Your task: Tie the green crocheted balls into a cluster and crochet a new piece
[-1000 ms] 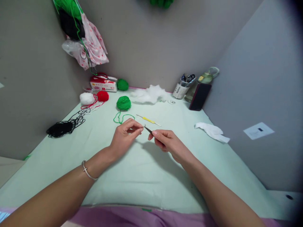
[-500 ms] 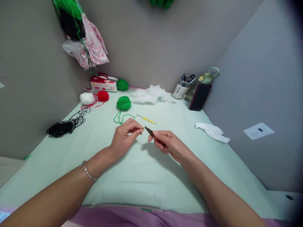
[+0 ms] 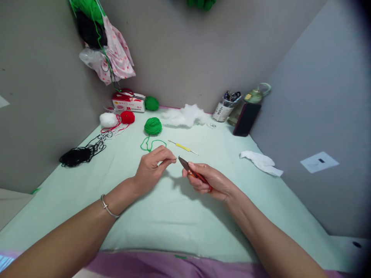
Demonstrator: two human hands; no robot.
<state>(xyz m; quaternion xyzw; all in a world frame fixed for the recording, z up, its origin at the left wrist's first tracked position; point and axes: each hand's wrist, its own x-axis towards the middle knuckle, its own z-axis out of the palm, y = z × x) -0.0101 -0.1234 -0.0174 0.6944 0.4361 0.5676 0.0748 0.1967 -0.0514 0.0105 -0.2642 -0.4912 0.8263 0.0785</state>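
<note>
My right hand (image 3: 204,177) is closed round a pair of pliers (image 3: 184,163) with dark jaws and red-orange handles. The jaws point up and to the left, and a small bright bit shows at their tip. Just left of that tip, my left hand (image 3: 153,166) pinches thumb against fingers; what sits between them is too small to make out. Behind both hands lies a crochet hook (image 3: 183,146) with a yellow grip. A green yarn ball (image 3: 153,126) trails a loose strand that runs toward my left hand, its end hidden there.
White stuffing (image 3: 187,116) lies at the back. To the left are black yarn (image 3: 77,156), a red yarn ball (image 3: 127,117) and a white one (image 3: 108,120). A phone (image 3: 246,119), a pen cup (image 3: 222,111) and a white cloth (image 3: 261,163) are on the right.
My right hand has turned slightly, so more of the red handles shows. The pliers' tip has drawn a little away from my left fingertips. The view has shifted slightly.
</note>
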